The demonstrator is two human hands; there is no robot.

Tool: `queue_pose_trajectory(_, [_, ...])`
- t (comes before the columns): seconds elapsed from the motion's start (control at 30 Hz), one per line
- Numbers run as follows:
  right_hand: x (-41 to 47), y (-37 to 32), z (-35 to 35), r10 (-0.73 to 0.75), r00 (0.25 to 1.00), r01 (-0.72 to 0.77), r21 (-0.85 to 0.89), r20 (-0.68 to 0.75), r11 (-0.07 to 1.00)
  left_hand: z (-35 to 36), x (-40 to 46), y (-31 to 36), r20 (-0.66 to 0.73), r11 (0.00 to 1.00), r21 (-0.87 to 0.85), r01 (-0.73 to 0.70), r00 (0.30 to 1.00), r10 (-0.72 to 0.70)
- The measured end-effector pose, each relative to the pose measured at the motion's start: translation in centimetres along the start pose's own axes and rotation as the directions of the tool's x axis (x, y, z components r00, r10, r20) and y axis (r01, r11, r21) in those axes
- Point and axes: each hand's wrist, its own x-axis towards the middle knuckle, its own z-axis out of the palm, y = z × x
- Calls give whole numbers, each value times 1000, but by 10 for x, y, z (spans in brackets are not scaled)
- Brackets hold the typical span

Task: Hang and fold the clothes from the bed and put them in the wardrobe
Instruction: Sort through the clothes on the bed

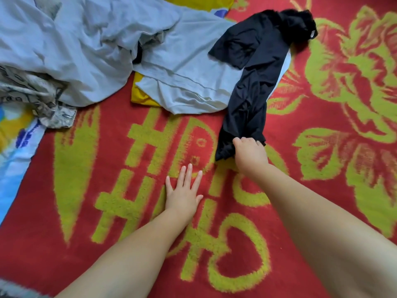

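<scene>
A black garment [255,67] lies stretched across the red and yellow-green blanket [322,179], running from the upper right down to the middle. My right hand [250,153] grips its near end, fingers curled into the cloth. My left hand [183,190] lies flat on the blanket with fingers spread, a little left of the garment and apart from it. A crumpled light grey garment [96,46] fills the upper left, with a yellow piece of cloth [141,97] showing under its lower edge.
A patterned beige and grey cloth [43,97] is bunched at the left edge beside the grey garment. A blue, white and yellow printed sheet [17,147] shows beneath the blanket at far left. More yellow fabric [197,2] peeks out at the top.
</scene>
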Motion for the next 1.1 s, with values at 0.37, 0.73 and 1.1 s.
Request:
queue_pose_trajectory(0.37, [-128, -45, -2, -142, 823, -333, 669, 551, 665, -80, -28, 13, 377, 620, -708, 338, 923, -74])
queue_pose_trajectory(0.73, [-258, -50, -41, -284, 825, -506, 863, 488, 12, -102, -178, 14, 195, -9, -981, 195, 981, 22])
queue_pose_trajectory(1.1, [-315, -4, -108, -55, 955, -235, 632, 290, -739, -151, -300, 72, -103, 439, -783, -440, 788, 607])
